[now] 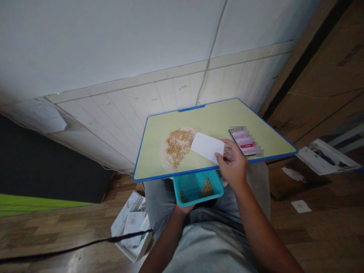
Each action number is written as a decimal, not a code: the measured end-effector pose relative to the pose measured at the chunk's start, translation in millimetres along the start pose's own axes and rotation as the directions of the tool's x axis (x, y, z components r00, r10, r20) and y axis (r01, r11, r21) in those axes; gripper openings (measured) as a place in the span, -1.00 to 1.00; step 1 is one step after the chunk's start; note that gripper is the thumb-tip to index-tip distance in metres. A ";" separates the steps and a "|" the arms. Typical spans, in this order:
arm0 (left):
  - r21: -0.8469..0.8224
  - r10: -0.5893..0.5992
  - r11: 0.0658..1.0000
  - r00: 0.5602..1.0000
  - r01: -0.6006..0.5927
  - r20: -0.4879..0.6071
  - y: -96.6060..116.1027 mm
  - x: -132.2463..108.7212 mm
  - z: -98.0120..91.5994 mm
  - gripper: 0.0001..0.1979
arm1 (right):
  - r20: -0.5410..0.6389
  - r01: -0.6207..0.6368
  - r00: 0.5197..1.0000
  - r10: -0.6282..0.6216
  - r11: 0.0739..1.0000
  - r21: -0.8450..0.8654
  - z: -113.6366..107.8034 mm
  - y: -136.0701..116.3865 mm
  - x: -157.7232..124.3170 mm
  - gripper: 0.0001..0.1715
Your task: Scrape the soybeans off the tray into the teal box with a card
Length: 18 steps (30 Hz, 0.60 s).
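My right hand [233,163] pinches a white flat card [207,147] by its right edge, just over the board. The card's left end is beside a spread pile of golden-yellow beans [178,146] mixed with pale rice-like grains [167,160]. My left hand [184,209] is under a teal plastic tray [199,203], holding it below the board's front edge; most of its fingers are hidden. Inside the tray lie two small heaps of greenish-yellow beans [206,188].
The pale green board [212,117] has a blue rim and spans my lap near the wall. A phone [243,142] lies on its right side. An open white box [133,223] stands on the floor at left; cardboard boxes [327,72] rise at right.
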<state>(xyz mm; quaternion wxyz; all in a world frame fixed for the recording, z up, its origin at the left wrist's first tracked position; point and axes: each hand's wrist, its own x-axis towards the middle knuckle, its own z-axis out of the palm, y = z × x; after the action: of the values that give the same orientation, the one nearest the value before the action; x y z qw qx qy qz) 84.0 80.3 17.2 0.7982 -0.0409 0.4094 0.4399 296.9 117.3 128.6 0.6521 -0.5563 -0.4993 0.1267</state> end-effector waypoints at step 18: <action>0.127 0.036 0.990 0.974 -0.065 0.223 0.8 -14.3 16.4 -0.01 | -0.024 0.114 0.993 -0.117 0.987 -0.117 -14.8 -10.7 2.1 -0.46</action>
<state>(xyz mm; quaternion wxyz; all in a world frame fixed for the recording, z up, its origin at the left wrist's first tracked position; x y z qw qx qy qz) 89.6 78.2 38.1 0.8282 0.0720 0.3478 0.4336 305.5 106.2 140.5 0.6329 -0.5650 -0.5269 0.0509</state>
